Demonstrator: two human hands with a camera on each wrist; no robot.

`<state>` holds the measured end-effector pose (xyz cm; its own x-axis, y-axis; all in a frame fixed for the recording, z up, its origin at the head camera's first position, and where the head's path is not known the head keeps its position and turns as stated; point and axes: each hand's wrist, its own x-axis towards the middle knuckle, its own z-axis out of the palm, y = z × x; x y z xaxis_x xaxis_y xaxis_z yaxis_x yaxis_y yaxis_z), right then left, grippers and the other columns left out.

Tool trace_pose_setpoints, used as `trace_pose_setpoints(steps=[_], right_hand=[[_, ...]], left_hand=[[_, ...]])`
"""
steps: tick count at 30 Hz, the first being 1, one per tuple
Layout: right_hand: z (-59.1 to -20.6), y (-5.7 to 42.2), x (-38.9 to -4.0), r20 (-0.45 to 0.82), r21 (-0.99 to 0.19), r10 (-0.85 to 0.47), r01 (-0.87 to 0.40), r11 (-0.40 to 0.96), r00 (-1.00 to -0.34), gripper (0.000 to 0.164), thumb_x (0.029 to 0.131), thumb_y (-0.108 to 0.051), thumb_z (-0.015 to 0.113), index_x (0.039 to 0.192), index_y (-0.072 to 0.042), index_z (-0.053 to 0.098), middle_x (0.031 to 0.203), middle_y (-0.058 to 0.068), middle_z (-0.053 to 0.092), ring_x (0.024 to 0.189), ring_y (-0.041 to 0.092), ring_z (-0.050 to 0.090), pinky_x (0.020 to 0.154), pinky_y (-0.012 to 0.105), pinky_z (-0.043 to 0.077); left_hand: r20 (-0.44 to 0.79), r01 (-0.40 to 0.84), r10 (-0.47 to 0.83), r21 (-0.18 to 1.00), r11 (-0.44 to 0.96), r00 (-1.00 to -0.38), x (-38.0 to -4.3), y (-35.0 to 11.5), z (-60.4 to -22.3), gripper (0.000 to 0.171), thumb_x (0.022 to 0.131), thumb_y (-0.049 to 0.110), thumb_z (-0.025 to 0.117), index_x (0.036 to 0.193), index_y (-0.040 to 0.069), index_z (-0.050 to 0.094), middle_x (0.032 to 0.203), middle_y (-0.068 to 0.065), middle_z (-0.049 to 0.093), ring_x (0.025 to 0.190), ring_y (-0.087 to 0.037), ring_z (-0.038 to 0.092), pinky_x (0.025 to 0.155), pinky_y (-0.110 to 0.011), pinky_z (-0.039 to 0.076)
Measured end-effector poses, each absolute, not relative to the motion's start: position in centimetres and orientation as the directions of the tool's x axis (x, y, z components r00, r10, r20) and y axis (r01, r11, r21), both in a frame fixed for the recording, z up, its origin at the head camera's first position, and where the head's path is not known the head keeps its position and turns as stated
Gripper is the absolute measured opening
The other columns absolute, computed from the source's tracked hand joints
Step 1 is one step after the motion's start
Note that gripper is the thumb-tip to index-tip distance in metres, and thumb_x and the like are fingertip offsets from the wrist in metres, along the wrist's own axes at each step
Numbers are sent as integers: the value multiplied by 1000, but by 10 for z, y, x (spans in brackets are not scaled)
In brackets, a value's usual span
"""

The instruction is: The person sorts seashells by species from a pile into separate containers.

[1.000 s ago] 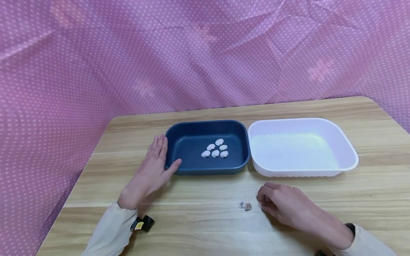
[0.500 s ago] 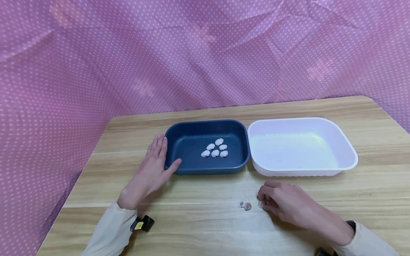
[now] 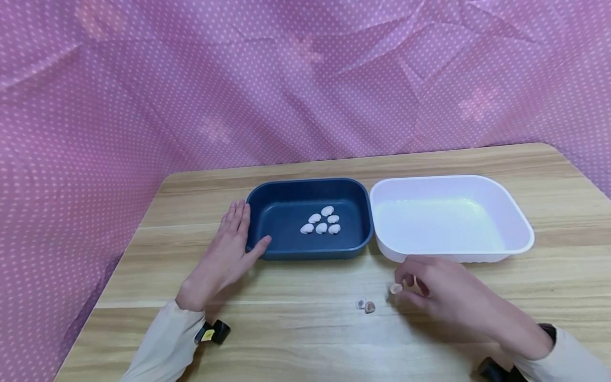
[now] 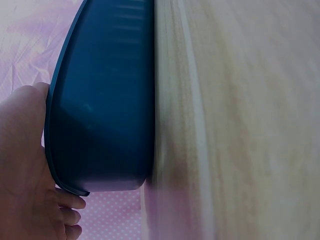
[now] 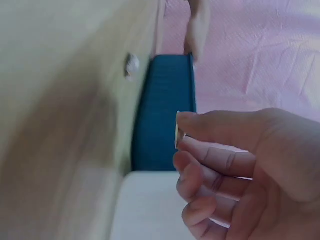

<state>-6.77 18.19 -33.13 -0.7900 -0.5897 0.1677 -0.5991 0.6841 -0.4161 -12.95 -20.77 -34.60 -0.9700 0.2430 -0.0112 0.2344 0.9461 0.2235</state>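
Note:
Between thumb and fingertips my right hand (image 3: 441, 289) pinches a small pale seashell (image 3: 396, 288), lifted just in front of the white basin; the right wrist view shows this shell (image 5: 178, 131) edge-on. My left hand (image 3: 224, 254) lies with straight fingers along the left end of the dark blue basin (image 3: 310, 255), its thumb over the front rim. Several white seashells (image 3: 321, 228) rest on that basin's floor, toward its right half. Two small brownish-grey shells, one of them a darker shell (image 3: 369, 307), lie close together on the table left of my right hand.
The white basin (image 3: 451, 258) stands right of the blue one, their rims almost touching. Both are on a wood-grain table (image 3: 296, 334). A pink dotted cloth (image 3: 305, 79) hangs behind and to the left of the table.
My right hand has lifted the pale shell off the table and moved it slightly right and toward the white basin. The left hand keeps its place on the blue basin.

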Motion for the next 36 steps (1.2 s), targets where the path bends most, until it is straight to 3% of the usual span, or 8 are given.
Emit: trace_pose_setpoints(steps=[12, 16, 28, 36], right_hand=[[-319, 224, -85, 428, -390, -509, -661, 641, -747, 29, 68, -3, 83, 85, -20, 67, 70, -21, 51, 60, -6, 45, 50, 12, 38], [-320, 239, -100, 453, -345, -457, -623, 702, -766, 25, 69, -3, 82, 83, -17, 68, 68, -18, 52, 58, -5, 45, 50, 12, 38], [-340, 261, -144, 197, -398, -367, -416, 817, -909, 9, 81, -11, 76, 87, -8, 70, 70, -9, 58, 63, 6, 50, 55, 23, 41], [-347, 257, -165, 52, -405, -369, -357, 842, -928, 6, 84, -13, 73, 84, -7, 70, 72, -5, 60, 68, 12, 52, 62, 31, 43]], left_hand=[[-1, 242, 249, 227, 943, -969, -129, -207, -346, 94, 94, 68, 30, 153, 0, 1, 161, -18, -2, 147, -30, -8, 118, -49, 7], [5, 252, 258, 227, 941, -966, -129, -208, -347, 95, 94, 68, 29, 153, -1, 2, 160, -19, -1, 147, -31, -7, 118, -49, 6], [3, 253, 259, 221, 942, -966, -129, -207, -347, 95, 95, 68, 29, 153, -2, 2, 160, -20, -1, 147, -30, -8, 118, -48, 5], [9, 256, 260, 224, 940, -965, -129, -208, -348, 94, 95, 67, 30, 153, -2, 3, 160, -20, -1, 147, -29, -8, 118, -48, 6]])
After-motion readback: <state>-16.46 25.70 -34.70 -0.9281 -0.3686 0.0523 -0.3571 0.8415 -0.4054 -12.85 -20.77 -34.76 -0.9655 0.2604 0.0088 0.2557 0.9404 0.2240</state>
